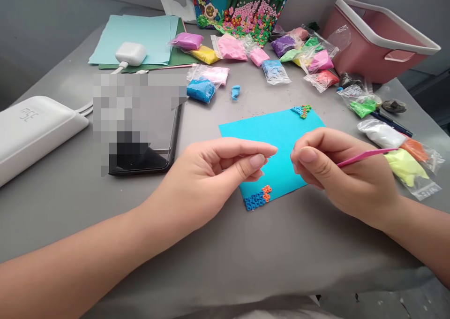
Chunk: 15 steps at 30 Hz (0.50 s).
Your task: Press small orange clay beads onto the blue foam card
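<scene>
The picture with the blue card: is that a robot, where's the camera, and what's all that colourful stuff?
No robot here, just a person's two bare hands. The camera sits on that person's head and looks forward and down, so you see almost what they see.

The right hand holds a thin pink tool. The left hand has its thumb and fingers close together; I can't tell whether something tiny is between them.

Below them, on the grey table, lies the blue card. Little blue and orange rings sit at its near corner. Behind it are small bags of coloured stuff. A pink bin stands at the far right, and a phone, partly blurred out, lies on the left.
</scene>
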Available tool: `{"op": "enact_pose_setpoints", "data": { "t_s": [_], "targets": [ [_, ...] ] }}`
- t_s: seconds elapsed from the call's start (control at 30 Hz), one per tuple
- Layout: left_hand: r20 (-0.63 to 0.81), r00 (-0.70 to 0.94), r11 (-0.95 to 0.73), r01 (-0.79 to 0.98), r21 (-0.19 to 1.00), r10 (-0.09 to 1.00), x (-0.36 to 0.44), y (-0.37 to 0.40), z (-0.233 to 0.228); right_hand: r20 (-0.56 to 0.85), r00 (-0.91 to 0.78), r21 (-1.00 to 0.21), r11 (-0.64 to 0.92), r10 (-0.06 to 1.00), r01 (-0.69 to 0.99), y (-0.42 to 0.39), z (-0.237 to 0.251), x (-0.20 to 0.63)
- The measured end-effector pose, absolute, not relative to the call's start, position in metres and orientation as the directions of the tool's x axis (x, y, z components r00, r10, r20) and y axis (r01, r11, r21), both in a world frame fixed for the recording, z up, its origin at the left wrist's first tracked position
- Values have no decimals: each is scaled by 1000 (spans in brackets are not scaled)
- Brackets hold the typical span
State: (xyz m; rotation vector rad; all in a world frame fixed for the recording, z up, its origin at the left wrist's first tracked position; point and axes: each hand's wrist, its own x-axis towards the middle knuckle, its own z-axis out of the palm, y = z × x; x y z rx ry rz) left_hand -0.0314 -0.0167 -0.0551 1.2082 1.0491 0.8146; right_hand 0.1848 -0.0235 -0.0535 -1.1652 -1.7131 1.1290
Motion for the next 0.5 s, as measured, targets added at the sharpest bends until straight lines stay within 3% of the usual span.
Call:
{"op": "enact_pose_setpoints", "data": {
  "t_s": [0.23,0.5],
  "targets": [
    [-226,332,241,-4,971,916,-32,-16,-53,59,-459,-858,280,887,431,-24,-49,187],
    [-194,346,215,-22,976,918,-33,-17,-57,230,-548,-684,534,804,497,-24,-51,187]
  ]
}}
